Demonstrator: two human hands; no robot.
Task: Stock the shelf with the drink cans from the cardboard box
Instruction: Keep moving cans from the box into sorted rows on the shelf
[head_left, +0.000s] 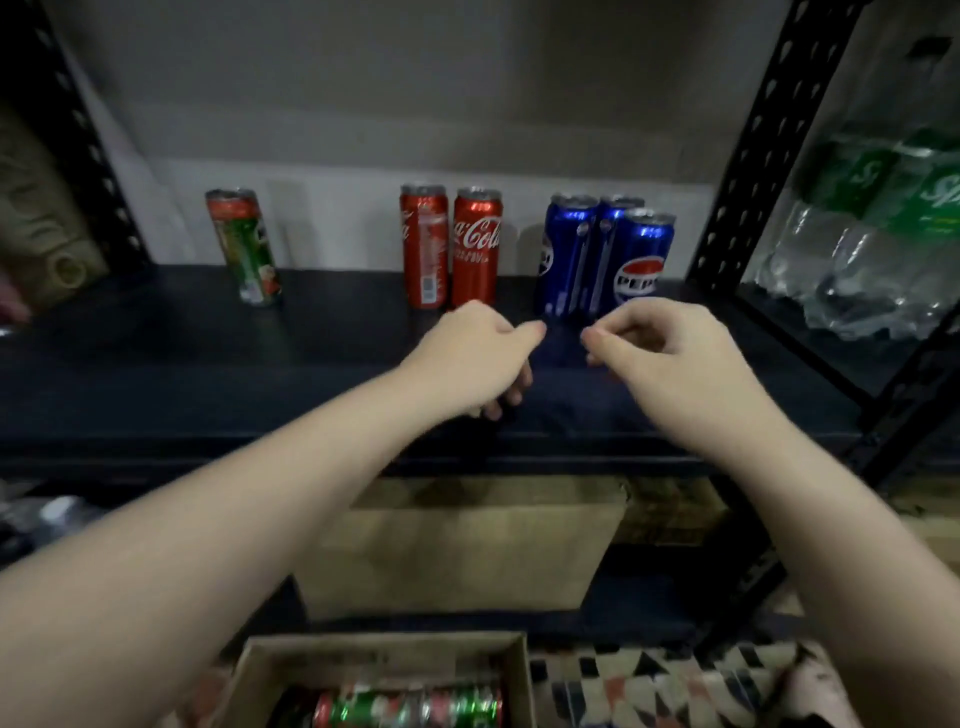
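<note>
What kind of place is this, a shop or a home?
Probably a shop's stockroom or storage area, though I cannot be sure. A black metal shelf holds cola cans grouped by brand, wrapped packs of bottles stand alongside, and an open cardboard box of cans waits below.

Both bare arms reach forward, left hand (475, 358) and right hand (670, 353) loosely curled, empty.
</note>
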